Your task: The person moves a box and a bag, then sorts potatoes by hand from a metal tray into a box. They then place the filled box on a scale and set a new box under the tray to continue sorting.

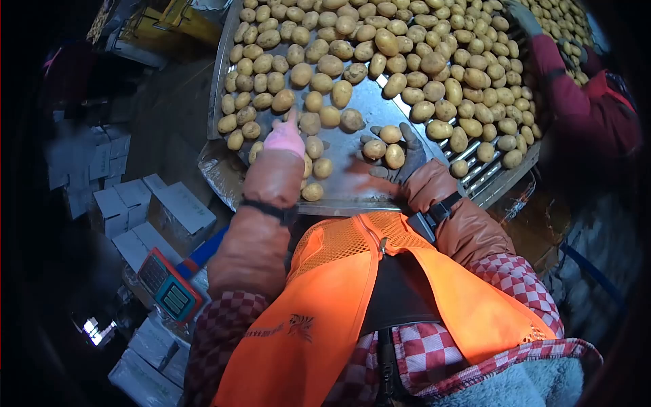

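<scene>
Potato (394, 157) lies in unclenched right hand (409, 159), long axis 12-to-6 o'clock; left hand (283, 139), at 9 o'clock: grip cannot be told.

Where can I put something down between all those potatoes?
On the bare metal just beyond the right hand, or near the front edge, between that hand and the loose potatoes. The far side and right side are crowded.

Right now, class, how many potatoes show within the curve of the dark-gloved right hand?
3: an upper potato, a left potato and a lower-right potato, all within the curve of the right hand. The hand may hide others.
</scene>
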Tool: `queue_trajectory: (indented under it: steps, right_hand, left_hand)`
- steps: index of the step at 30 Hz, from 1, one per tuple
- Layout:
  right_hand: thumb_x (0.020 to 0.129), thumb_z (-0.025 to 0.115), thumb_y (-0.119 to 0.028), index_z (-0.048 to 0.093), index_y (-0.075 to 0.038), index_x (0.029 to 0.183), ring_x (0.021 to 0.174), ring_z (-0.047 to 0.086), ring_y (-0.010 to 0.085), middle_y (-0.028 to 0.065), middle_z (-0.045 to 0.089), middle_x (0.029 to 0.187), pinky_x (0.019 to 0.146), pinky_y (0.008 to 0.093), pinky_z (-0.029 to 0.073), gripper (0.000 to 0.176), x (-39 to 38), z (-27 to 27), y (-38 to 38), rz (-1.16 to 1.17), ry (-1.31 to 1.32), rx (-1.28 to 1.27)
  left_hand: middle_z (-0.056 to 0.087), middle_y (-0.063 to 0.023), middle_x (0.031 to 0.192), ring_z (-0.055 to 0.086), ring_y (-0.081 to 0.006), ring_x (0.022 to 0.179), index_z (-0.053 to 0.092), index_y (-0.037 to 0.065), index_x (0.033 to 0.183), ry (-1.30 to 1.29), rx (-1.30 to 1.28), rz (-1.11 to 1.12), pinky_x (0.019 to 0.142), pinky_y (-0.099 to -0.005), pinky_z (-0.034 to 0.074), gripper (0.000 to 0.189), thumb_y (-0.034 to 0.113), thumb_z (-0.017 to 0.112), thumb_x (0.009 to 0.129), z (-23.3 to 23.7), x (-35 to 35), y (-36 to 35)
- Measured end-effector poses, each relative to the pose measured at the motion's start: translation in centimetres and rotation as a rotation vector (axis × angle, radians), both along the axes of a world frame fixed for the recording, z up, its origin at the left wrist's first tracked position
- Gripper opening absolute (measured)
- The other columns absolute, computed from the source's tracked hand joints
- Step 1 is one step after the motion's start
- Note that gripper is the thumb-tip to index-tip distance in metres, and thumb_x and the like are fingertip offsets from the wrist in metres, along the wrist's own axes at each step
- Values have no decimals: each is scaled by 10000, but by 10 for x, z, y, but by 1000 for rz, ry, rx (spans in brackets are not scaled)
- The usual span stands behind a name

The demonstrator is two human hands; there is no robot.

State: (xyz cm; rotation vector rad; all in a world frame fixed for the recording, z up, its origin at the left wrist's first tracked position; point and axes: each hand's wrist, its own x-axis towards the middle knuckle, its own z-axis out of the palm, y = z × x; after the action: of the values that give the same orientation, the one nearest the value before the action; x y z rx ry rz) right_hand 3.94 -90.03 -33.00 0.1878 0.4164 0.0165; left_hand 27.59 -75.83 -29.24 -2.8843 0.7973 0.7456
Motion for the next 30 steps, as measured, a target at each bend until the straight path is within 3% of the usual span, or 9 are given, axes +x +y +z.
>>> queue_trajectory:
  steps: [6,8,11,13,16,18,22,28,30]
  right_hand:
    - [915,594,-532,499,-69,1361,1133,600,384,222,561,1321,912,640,481,650,4,-15,6,34,37,-94]
    - [921,587,-529,504,-68,1351,1125,604,389,222,568,1313,893,635,490,636,5,-8,11,28,67,-119]
    - [938,566,-503,526,-67,1304,1056,633,401,218,614,1233,859,634,500,570,4,2,18,7,50,-161]
    - [944,557,-493,534,-67,1284,1018,646,406,217,631,1196,854,641,501,546,6,2,17,-1,69,-171]
    - [966,539,-445,549,-68,1257,973,663,359,191,649,1139,836,641,520,476,-3,1,22,-89,73,-158]
    - [981,522,-423,556,-62,1255,953,669,315,169,656,1102,845,615,539,455,-12,1,22,-132,-24,-183]
    - [978,520,-438,537,-57,1311,962,664,312,168,658,1071,852,591,547,506,-34,19,21,-227,41,-237]
    - [968,534,-427,501,-73,1368,938,651,365,159,642,1040,828,593,547,535,-91,10,20,-344,-7,-258]
    - [964,549,-414,500,-71,1351,924,641,392,152,635,1022,819,600,541,520,-130,4,24,-410,-4,-285]
  left_hand:
    - [578,-213,1253,630,-384,1084,422,263,1439,-20,-6,-92,923,-473,502,537,146,481,918,-36,28,-2]
    - [580,-173,1243,634,-332,1040,429,270,1432,525,-467,502,932,-427,496,517,208,523,928,-30,38,6]
    - [537,-108,1285,580,-232,1035,375,192,1462,952,-729,441,842,-360,515,627,307,635,904,6,21,12]
    - [505,-107,1332,562,-224,1061,319,131,1495,1024,-905,-72,787,-357,527,732,296,673,876,9,9,22]
    - [451,-122,1381,521,-200,1112,282,59,1508,1272,-839,-29,801,-311,524,808,257,697,843,12,-15,6]
    - [390,-119,1435,523,-202,1109,219,95,1543,1442,-732,125,757,-311,540,924,257,739,797,34,-38,-3]
    - [467,-113,1375,605,-206,991,145,120,1556,1409,-610,-24,733,-330,523,1076,270,821,733,29,-54,-18]
    - [486,-89,1373,562,-210,1141,208,116,1546,1598,-405,-171,884,-346,515,1025,254,823,738,23,-96,-53]
    - [487,-76,1373,540,-200,1166,242,107,1535,1578,-372,-424,916,-341,498,973,249,810,759,21,-138,-77]
